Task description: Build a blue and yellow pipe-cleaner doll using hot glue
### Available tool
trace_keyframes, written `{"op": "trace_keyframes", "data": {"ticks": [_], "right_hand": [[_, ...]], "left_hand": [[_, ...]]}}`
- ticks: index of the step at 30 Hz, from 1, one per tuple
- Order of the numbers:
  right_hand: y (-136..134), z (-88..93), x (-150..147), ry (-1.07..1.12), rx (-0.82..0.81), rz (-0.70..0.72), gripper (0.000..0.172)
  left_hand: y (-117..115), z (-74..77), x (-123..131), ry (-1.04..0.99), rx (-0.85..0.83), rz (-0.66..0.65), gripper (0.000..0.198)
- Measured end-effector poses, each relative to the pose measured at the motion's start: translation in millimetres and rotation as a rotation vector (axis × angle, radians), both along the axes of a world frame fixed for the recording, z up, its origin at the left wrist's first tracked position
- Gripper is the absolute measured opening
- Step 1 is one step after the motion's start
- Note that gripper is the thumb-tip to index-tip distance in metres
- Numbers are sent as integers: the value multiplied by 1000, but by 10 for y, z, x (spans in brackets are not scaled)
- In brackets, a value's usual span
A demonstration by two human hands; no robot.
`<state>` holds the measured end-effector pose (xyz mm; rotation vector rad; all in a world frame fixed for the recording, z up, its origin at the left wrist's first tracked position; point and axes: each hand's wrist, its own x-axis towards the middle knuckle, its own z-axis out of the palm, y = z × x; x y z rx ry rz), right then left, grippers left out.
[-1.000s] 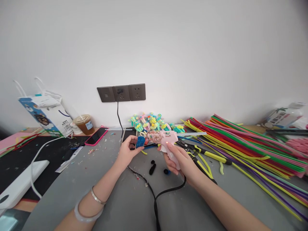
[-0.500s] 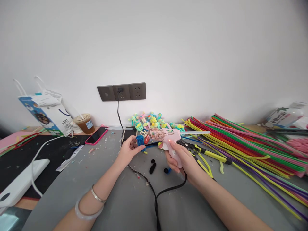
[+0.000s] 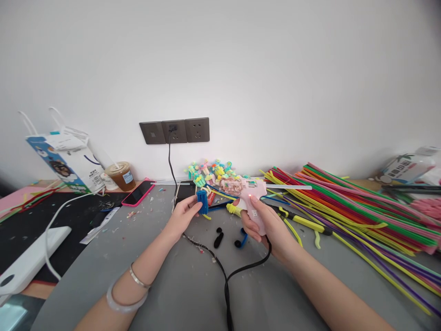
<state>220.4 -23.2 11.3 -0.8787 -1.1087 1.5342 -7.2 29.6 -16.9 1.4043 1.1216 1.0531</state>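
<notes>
While pinching the blue fuzzy piece (image 3: 202, 202) roughly upright in the narrowed left hand (image 3: 183, 215), hold the pink glue gun (image 3: 254, 198) in the wrapped grip of the right hand (image 3: 264, 219), with the barrel (image 3: 230, 185) directed toward the piece, near but not touching. Treat as a gluing step, judging by this pose and the lit red indicator (image 3: 250, 196); cannot confirm any glue on the piece. Note the glue stick (image 3: 291, 187) projecting rearward above the right hand, and the black cord (image 3: 228, 294) trailing below it. Locate the loose black pieces (image 3: 218, 239) on the table (image 3: 165, 289) between the hands, and the black-and-blue piece (image 3: 240, 242) just below the right-hand fingers. For the next move, if applying glue, align the piece with the nozzle, clear of the left hand; if joining a part, first set down the gun, freeing the right hand.
</notes>
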Motion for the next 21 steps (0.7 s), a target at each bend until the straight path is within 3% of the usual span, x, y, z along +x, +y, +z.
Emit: {"op": "trace_keyframes", "data": {"ticks": [9,21], "right_hand": [[3,5,-13,10,-10,-1,52],[-4,-9,-8,14,-12,-6,51]], "left_hand": [[-34,48,21,-300,-187,-15,54],[-71,80,35,-326,-256,-72,43]]}}
